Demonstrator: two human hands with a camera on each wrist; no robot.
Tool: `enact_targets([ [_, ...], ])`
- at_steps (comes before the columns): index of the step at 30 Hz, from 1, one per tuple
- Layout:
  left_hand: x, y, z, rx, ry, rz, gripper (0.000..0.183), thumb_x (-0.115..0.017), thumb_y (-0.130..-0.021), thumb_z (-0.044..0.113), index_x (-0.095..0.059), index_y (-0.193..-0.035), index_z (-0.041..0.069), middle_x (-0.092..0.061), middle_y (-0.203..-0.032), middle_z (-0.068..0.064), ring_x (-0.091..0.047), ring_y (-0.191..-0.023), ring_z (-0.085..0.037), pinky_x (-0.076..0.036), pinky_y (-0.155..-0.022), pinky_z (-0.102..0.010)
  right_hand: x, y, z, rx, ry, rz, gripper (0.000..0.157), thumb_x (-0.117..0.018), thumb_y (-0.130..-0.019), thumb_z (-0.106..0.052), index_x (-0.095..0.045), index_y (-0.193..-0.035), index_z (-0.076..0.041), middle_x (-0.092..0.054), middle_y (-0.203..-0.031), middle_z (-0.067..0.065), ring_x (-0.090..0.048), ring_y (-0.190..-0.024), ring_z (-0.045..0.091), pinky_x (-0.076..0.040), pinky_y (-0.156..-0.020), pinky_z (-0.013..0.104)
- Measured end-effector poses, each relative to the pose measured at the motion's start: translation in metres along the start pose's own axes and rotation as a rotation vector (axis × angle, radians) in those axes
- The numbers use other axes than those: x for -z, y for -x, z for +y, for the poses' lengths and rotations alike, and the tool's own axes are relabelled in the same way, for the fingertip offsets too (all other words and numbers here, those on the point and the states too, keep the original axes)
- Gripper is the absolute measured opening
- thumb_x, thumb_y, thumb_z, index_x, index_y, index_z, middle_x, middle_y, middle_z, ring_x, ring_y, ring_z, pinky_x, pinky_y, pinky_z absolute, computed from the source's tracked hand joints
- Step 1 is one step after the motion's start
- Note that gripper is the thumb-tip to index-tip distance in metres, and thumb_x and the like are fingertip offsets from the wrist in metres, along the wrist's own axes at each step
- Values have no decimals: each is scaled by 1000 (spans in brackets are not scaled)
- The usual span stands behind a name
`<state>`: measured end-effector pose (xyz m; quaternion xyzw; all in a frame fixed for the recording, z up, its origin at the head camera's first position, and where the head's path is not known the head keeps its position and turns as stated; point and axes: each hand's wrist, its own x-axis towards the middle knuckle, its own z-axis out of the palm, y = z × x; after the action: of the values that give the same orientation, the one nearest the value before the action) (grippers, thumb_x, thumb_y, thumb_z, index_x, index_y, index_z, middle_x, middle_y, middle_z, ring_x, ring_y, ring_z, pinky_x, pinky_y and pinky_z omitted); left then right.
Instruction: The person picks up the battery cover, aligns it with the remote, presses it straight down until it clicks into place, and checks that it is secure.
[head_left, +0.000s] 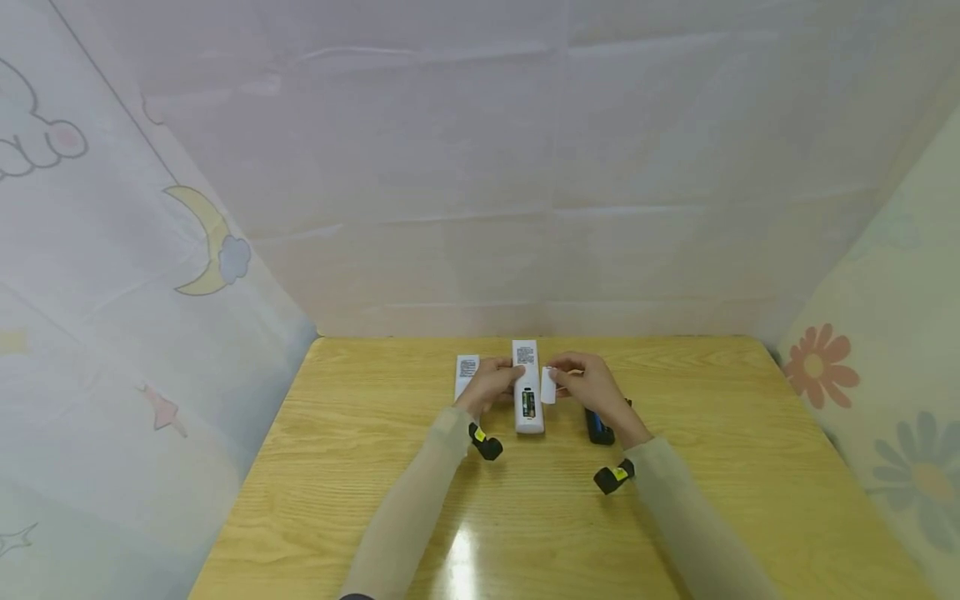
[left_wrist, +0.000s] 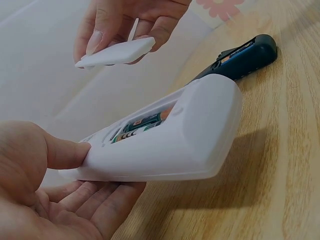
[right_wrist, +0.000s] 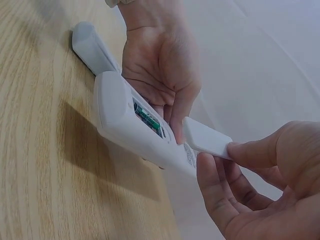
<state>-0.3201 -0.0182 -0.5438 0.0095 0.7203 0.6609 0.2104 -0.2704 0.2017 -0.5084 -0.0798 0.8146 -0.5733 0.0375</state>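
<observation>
My left hand [head_left: 489, 385] grips a white remote control [head_left: 528, 375], thumb on its back and fingers beneath. The remote is held over the table with its back up, and its uncovered battery compartment [left_wrist: 145, 124] shows batteries inside. Between thumb and fingers, my right hand [head_left: 592, 385] pinches a white battery cover [right_wrist: 207, 137]. In the head view the cover is just right of the remote; the left wrist view shows it apart from the remote, above the compartment.
A second white remote [right_wrist: 95, 47] lies on the wooden table [head_left: 360, 467], left of the held one. Near my right wrist lies a dark remote [left_wrist: 250, 55] with its battery compartment uncovered and a battery in it. Printed cloth [head_left: 450, 167] hangs behind the table.
</observation>
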Motion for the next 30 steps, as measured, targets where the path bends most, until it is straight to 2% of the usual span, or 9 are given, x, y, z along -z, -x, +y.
enact_targets([
  [7, 1, -3, -1, 12, 14, 7, 39, -66, -108, 25, -65, -136, -2, -76, -116, -13, -75, -100, -23, -64, -93, -41, -3, 0, -7, -10, -12, -12, 29, -67, -107, -11, -70, -130, 5, -68, -122, 26, -75, -96, 27, -67, -83, 39],
  [13, 3, -3, -2, 11, 10, 10, 38, -66, -108, 25, -66, -135, -1, -77, -114, -12, -75, -97, -22, -64, -90, -40, -6, -3, -6, 0, -26, -29, 30, -65, -107, -9, -68, -132, 7, -68, -123, 28, -75, -97, 29, -67, -83, 40],
  [19, 4, -4, -3, 4, 13, 5, 42, -66, -108, 24, -64, -138, -4, -77, -114, -13, -75, -96, -23, -65, -89, -40, -7, -3, -4, -14, -28, -34, 31, -63, -108, -10, -67, -133, 9, -67, -126, 29, -74, -100, 31, -67, -80, 35],
  [30, 5, -5, -3, -6, 7, 18, 50, -65, -108, 24, -57, -146, -8, -76, -116, -14, -75, -98, -23, -65, -90, -39, -10, -3, -5, 7, -22, -22, 29, -65, -107, -10, -69, -131, 7, -67, -120, 26, -74, -95, 27, -64, -90, 53],
])
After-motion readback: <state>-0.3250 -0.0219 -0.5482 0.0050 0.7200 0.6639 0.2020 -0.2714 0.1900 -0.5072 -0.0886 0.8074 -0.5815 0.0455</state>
